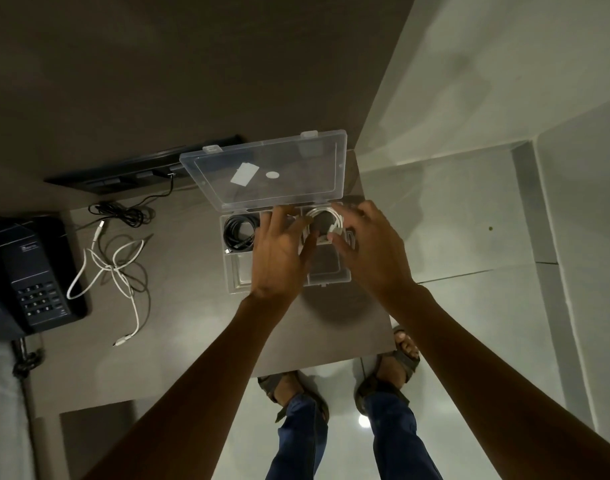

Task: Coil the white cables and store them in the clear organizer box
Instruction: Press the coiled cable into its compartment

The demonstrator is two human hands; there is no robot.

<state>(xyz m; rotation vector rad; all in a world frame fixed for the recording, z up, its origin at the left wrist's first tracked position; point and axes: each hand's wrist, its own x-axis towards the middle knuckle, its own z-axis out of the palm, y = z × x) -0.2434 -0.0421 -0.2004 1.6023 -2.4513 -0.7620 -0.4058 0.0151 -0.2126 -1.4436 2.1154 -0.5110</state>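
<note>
**Mia:** Where is the see-through plastic organizer box [345, 277]?

**Tom:** It sits on the brown bench [179, 358], near the right edge. Its clear flat lid [262, 171] stands open at the back.

**Mia:** What are the hands doing?

**Tom:** Both hands are over the box. The left hand [279, 258] has its fingers [279, 216] spread wide, with the tips down in the box. The right hand [373, 251] is just beside it, and its fingers are bent around a coiled white cable [326, 220].

**Mia:** So where is that cable?

**Tom:** It is a small round loop in the back right part of the box, between the two hands. I cannot tell if it lies on the bottom or hangs just above it.

**Mia:** Is there more in the box?

**Tom:** Yes. A coiled black cable [239, 232] lies in the back left part.

**Mia:** Are any cables outside the box?

**Tom:** A long loose white cable [115, 271] lies tangled on the bench, well to the left. A thin black wire [123, 214] is bunched up behind it. A dark desk phone with number keys [33, 271] sits at the far left.
</note>
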